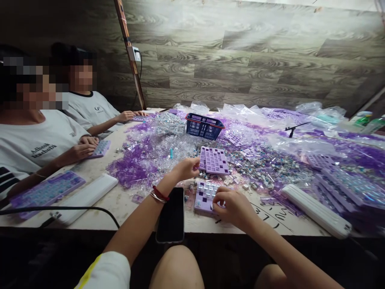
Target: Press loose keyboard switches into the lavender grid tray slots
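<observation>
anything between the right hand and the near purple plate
Nothing visible: the right hand is at the right side of the near purple plate. The left hand is farther back, at another purple plate.

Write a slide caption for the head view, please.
Left hand at a purple slotted plastic plate; right hand at a purple rectangular plate partly filled with clear pieces.

Black print (44,150) on the nearer white cloth T-shirt (54,132) looks like "Adheok". Black pen writing (272,214) by the front edge of the pale flat table (123,202) is too messy.
</observation>
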Demonstrator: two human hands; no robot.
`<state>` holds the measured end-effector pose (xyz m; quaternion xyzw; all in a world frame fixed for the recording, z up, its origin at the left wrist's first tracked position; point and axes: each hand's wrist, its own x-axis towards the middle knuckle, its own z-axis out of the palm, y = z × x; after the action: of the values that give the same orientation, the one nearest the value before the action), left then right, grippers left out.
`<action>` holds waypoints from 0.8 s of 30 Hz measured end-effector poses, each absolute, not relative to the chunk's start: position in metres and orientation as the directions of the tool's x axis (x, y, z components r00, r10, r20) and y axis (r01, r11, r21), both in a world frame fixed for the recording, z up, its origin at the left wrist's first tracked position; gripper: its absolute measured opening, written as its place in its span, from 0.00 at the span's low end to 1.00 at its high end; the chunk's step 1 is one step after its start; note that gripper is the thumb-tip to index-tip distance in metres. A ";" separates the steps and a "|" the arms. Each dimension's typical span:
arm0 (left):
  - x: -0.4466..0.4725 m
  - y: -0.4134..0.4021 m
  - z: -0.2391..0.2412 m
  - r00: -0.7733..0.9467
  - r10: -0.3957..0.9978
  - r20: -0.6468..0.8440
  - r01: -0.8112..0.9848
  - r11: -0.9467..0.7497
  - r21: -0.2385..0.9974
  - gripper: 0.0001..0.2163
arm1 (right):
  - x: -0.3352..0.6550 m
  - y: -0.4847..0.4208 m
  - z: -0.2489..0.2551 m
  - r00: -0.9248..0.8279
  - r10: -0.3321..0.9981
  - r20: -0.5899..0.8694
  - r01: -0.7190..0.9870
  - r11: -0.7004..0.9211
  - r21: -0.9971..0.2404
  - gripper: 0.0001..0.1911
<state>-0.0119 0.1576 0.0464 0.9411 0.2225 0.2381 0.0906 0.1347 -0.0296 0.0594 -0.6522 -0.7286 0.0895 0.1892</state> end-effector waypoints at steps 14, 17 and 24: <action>-0.004 0.141 0.045 0.841 0.444 0.310 0.466 -0.885 0.001 0.03 | 0.133 -0.027 0.058 -0.082 0.986 0.147 0.910 0.134 -0.393 0.09; -0.004 0.141 0.045 0.845 0.444 0.298 0.471 -0.882 -0.021 0.04 | 0.132 -0.028 0.057 -0.072 0.985 0.154 0.902 0.130 -0.412 0.09; -0.005 0.138 0.049 0.858 0.433 0.278 0.459 -0.888 -0.033 0.03 | 0.133 -0.028 0.059 -0.035 0.989 0.147 0.880 0.100 -0.465 0.09</action>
<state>-0.0048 0.1381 0.0491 0.9625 0.2317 0.1324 -0.0491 0.1327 -0.0280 0.0587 -0.6591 -0.7087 0.1242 0.2191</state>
